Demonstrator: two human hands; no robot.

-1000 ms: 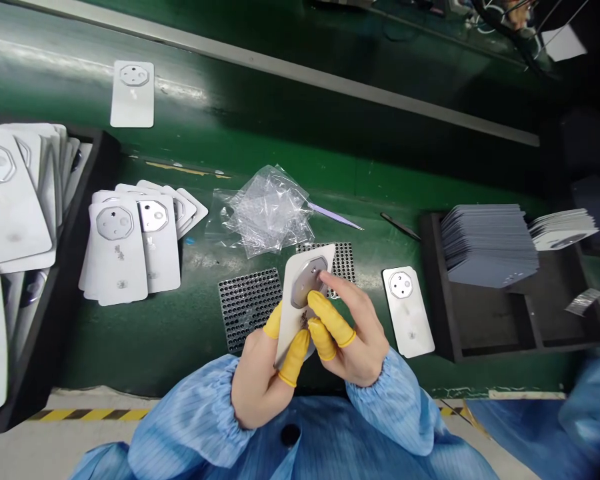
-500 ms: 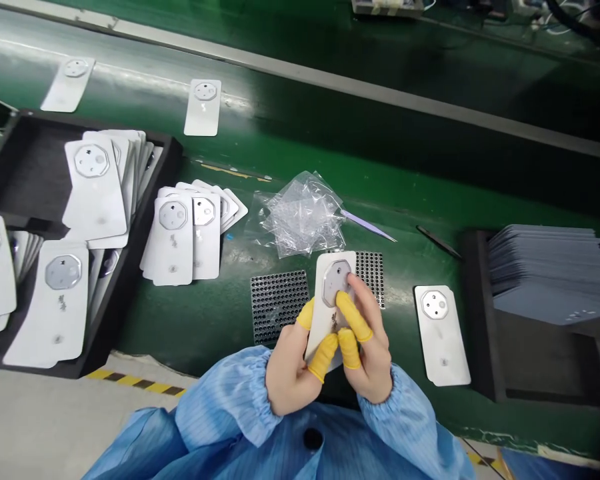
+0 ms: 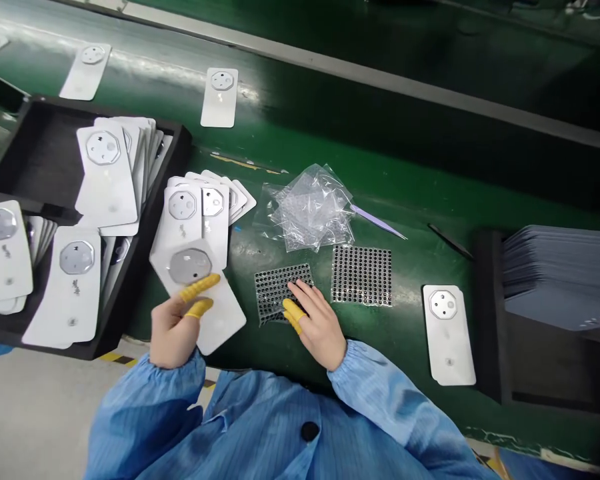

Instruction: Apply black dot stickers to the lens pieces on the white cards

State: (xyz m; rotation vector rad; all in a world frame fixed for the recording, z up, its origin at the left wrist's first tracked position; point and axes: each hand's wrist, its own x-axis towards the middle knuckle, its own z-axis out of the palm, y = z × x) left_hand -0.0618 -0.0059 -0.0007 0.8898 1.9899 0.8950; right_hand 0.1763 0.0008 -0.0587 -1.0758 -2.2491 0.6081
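My left hand, with yellow finger cots, grips a white panel by its left edge. The panel has a grey octagonal area with small holes and lies slanted over the front of a fanned stack of like panels. My right hand is at a sheet of small black dots. Its cotted thumb and finger pinch the sheet's near edge, which looks lifted, while the bare fingers stretch over it. Beside that, a second dotted sheet lies flat.
A black tray of white panels stands at left. Crumpled clear film, lilac tweezers and a dark tool lie beyond my hands. To the right are more panels and a black tray with grey sheets.
The white panel has moved left from between both hands to the fanned stack, carried by my left hand. My right hand has let go of it and moved onto the left dotted sheet.
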